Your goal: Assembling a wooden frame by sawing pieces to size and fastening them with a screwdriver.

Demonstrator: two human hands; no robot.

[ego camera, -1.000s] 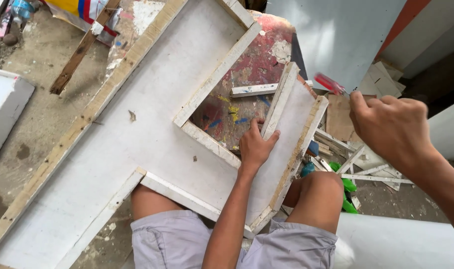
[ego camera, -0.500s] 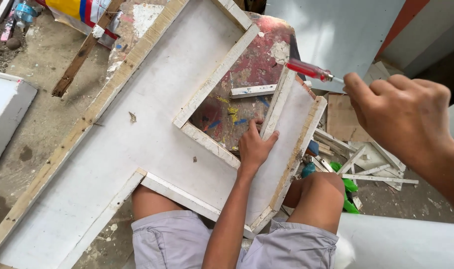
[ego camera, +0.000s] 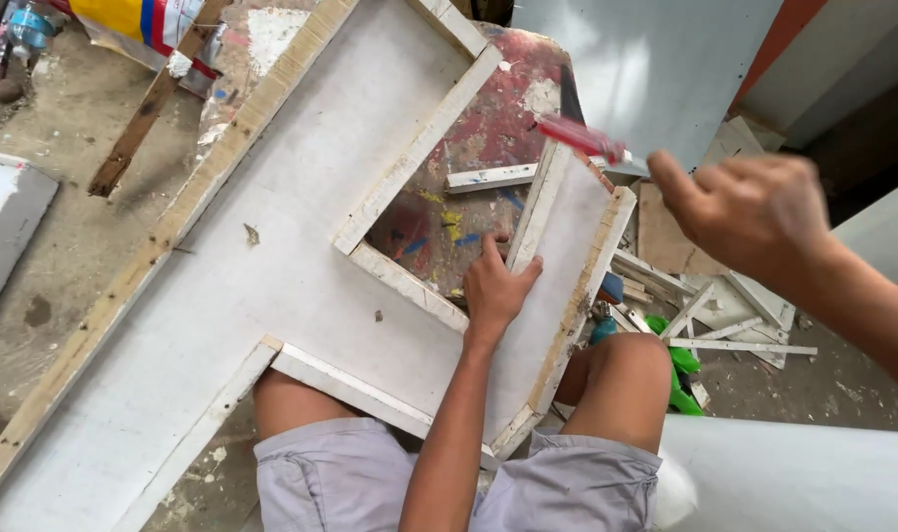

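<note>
While the left hand lies flat, open, pinning the white framed panel over the lap, the right hand, closed on the red-handled screwdriver, should probably bring the tip down square; panel braced.

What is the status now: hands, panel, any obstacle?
Left hand flat on white panel. Right hand raised, gripping red-handled tool. Loose white strip lies inside the cutout.

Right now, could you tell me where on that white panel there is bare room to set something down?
The broad white panel is bare left of the square cut-out, up to its wooden edge strip. The narrow strip right of the cut-out is taken by the left hand. The floor right of the knee is crowded with offcuts, below the right hand holding a red-handled tool.
</note>
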